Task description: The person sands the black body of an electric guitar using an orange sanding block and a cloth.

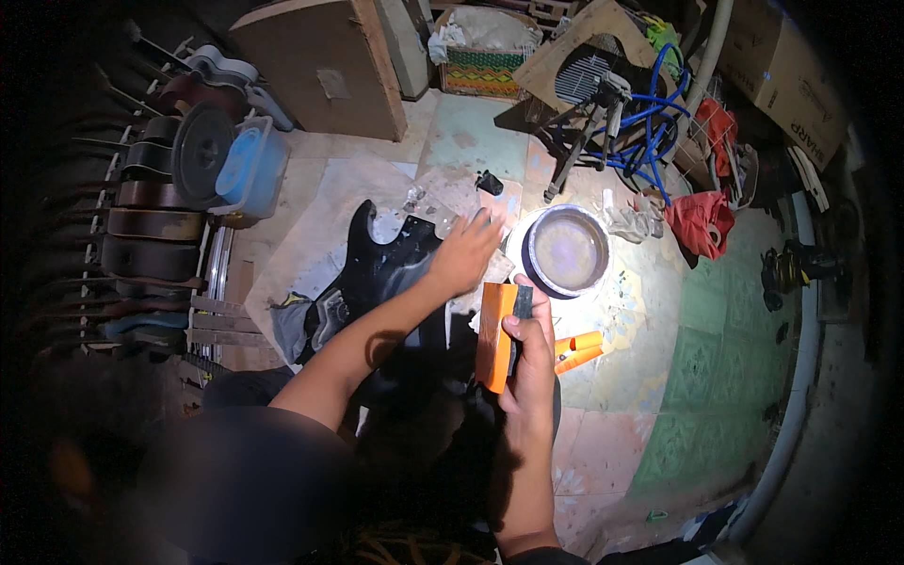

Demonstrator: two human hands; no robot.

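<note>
In my right hand (532, 353) is a sanding block (497, 337), orange on its face with a dark backing. My thumb presses on its side and my fingers wrap behind it. My left hand (466, 250) reaches forward with its fingers stretched out, just left of a round basin (568, 250) of cloudy liquid. Beneath my left forearm lies a glossy black electric guitar body (381, 268), partly hidden by the arm and by shadow. A folded orange sheet (578, 351) rests on the floor right of the block.
Guitars (155, 226) stand in a row at the left, beside a blue plastic tub (247, 169). A brown board (325, 71) and a patterned box (482, 71) are at the back. Coiled blue hose (650, 141) and a red bag (699, 224) lie at the right.
</note>
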